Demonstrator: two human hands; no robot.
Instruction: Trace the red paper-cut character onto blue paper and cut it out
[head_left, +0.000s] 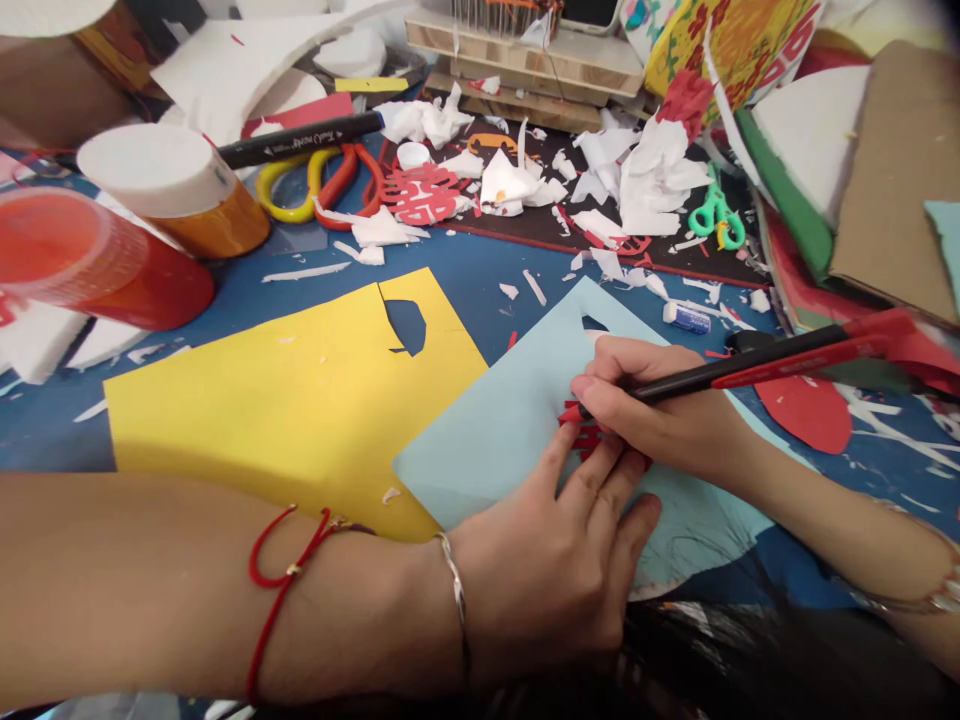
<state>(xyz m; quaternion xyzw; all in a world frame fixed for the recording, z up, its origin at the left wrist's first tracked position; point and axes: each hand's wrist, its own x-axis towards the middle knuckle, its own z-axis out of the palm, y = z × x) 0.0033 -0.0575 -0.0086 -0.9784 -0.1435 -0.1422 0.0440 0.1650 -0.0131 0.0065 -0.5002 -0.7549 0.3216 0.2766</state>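
Two hands busy: your right hand (637, 390) pinches a black-and-red marker (712, 372); your left, fingers slightly spread, presses the red paper cutout (589, 437).

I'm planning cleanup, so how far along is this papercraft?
The yellow sheet already has a hole cut. In hand, the right hand holds a marker at the red cutout, which the left hand steadies on the blue sheet. Left: marking seems unfinished, and white scraps lie uncleared.
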